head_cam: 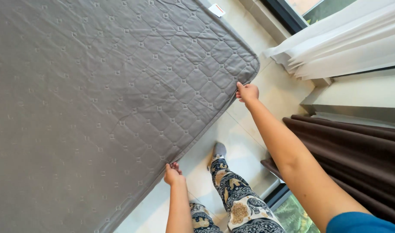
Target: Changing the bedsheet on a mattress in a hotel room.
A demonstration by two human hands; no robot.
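Note:
A large grey quilted bed cover (98, 99) lies flat and fills most of the view. My left hand (173, 174) pinches its near edge, fingers closed on the hem. My right hand (247, 92) grips the same edge further along, close to the rounded corner. Both arms reach out from the lower right. My patterned trouser leg (234, 198) and a grey-socked foot (219, 149) stand on the pale tiled floor (242, 142) beside the cover.
White sheer curtains (348, 43) hang at the upper right. Dark brown curtains (357, 146) bunch at the right. A small white tag (217, 10) sits at the cover's far edge. A window frame and greenery (294, 215) show at the bottom right.

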